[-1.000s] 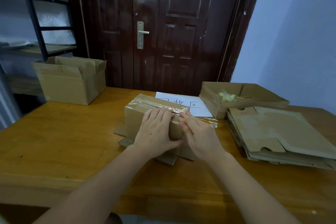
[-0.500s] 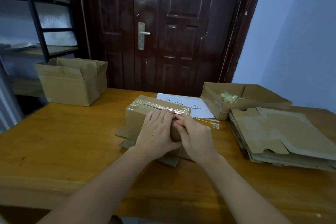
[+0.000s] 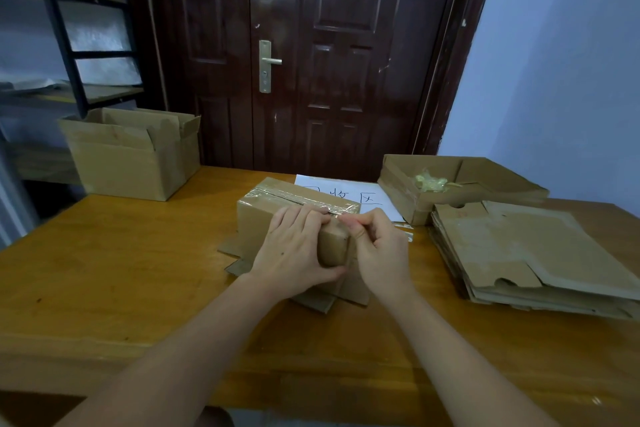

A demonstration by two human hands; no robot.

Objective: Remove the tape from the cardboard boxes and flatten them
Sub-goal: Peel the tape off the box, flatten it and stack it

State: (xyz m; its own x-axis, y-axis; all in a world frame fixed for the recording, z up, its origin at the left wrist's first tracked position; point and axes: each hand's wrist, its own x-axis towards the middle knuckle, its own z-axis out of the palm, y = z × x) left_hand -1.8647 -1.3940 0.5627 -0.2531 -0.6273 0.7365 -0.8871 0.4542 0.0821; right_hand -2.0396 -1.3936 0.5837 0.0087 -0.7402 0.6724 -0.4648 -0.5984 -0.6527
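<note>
Lifting since before, right hand pinching tape

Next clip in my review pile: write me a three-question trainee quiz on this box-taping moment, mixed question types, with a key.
1. True or false: the clear tape has been fully removed from the taped box.
2. Multiple choice: where does the wad of used tape lie? A) on the white sheet B) inside the shallow open box C) on the flattened stack
3. Fill in: the flattened cardboard stack lies to the person's ____ side of the taped box.

Key
1. False: it spans the top, and the right hand pinches at its near end while the left hand grips the box.
2. B
3. right
</note>
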